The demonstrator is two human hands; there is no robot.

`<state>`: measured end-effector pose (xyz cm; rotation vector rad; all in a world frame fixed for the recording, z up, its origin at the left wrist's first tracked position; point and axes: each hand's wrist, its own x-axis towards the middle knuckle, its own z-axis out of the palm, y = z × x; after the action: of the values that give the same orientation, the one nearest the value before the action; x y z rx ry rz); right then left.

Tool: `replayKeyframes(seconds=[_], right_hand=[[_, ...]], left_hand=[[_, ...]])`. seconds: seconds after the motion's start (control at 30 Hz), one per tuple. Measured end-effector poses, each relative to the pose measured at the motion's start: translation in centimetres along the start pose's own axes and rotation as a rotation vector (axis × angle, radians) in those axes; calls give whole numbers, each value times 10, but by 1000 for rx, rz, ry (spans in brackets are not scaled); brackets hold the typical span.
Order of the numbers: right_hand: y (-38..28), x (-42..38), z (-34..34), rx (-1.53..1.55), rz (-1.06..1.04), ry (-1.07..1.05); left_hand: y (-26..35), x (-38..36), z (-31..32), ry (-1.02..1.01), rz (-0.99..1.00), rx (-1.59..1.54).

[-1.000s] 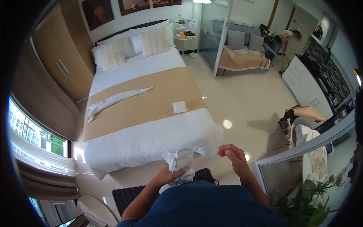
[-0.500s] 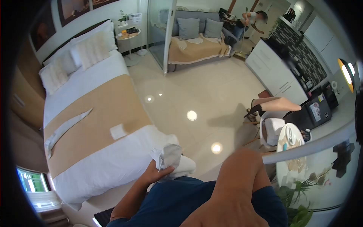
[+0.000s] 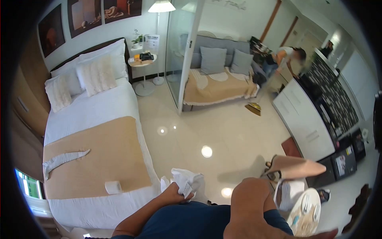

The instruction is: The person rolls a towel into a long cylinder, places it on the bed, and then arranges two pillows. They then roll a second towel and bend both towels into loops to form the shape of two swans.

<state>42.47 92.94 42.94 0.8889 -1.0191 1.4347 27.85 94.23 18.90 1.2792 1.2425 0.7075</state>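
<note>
My left hand (image 3: pixel 175 194) is closed on a bunched white cloth (image 3: pixel 187 182) with a small label, beside the lower corner of the bed (image 3: pixel 91 209). My right hand (image 3: pixel 278 232) is at the bottom edge, partly cut off and blurred, with a finger stretched toward the round table (image 3: pixel 296 215); what the rest of it does is hard to tell. On the bed's tan runner (image 3: pixel 103 151) lie a white roll (image 3: pixel 113 187) and a long, narrow grey-white cloth (image 3: pixel 63 160).
A glass partition (image 3: pixel 179 59) stands between the bed and the grey sofa (image 3: pixel 223 59). Another person (image 3: pixel 278 59) bends beside the white counter (image 3: pixel 304 119). A white chair (image 3: pixel 288 195) is by the round table. A gold dustpan-like object (image 3: pixel 253 108) is on the floor.
The view has tilted up. My left hand still holds the cloth, now bunched differently. My right hand has moved rightward. The other person has leaned toward the counter.
</note>
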Motion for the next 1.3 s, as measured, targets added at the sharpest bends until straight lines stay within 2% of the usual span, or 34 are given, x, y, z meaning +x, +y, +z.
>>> replayKeyframes(seconds=[0.03,0.07,0.1,0.13,0.2,0.27,0.3,0.33,0.37,0.4,0.63,0.7,0.77,0.8,0.87,0.9,1.0,1.07,1.1,1.13,1.17,1.2,1.23,1.27,1.3], right_hand=[[-26,20,-5,210,351,310],[-26,27,-30,221,354,297],[-17,46,-60,213,225,280],[-10,62,-91,193,92,268],[-3,68,-175,756,444,102],[18,89,-211,803,347,28],[30,98,-223,821,317,16],[44,108,-235,849,306,11],[62,118,-245,887,297,10],[80,126,-255,928,298,8],[240,168,-325,1301,263,24],[313,164,-360,943,243,-85],[376,178,-354,936,430,-21],[391,190,-356,955,343,-178],[386,233,-393,922,756,-482],[409,242,-407,1226,1141,-764],[471,218,-423,1308,1056,-782],[535,219,-474,1022,1165,-946],[571,206,-494,729,865,-788],[606,199,-530,447,1005,-690],[658,185,-569,180,1052,-677],[705,171,-604,237,1339,-289],[765,136,-660,35,1415,-110],[816,84,-711,-352,1388,-87],[853,38,-753,-594,1459,-130]], left_hand=[[2,16,-8,16,-15,42],[4,33,-16,27,-24,85],[-2,49,-21,209,163,14],[4,64,-35,200,169,17],[18,86,-66,237,114,-28],[29,104,-91,361,200,64],[39,110,-93,354,197,56],[56,115,-94,537,205,195],[64,123,-103,727,209,342],[63,128,-117,787,198,339],[17,167,-253,871,108,42],[12,178,-298,915,101,2],[12,189,-343,932,90,-59],[11,192,-361,943,87,-80],[6,200,-401,988,93,-114],[2,203,-419,1012,89,-131],[-20,197,-466,990,-34,-252],[-19,198,-484,1128,-73,-373],[-15,201,-492,1222,-88,-481],[-16,203,-503,1316,-94,-583],[-21,205,-516,1401,-134,-620],[-25,209,-527,1489,-176,-660],[-29,213,-543,1558,-185,-690],[-32,212,-559,1561,-241,-762],[-33,209,-571,1540,-307,-838]])
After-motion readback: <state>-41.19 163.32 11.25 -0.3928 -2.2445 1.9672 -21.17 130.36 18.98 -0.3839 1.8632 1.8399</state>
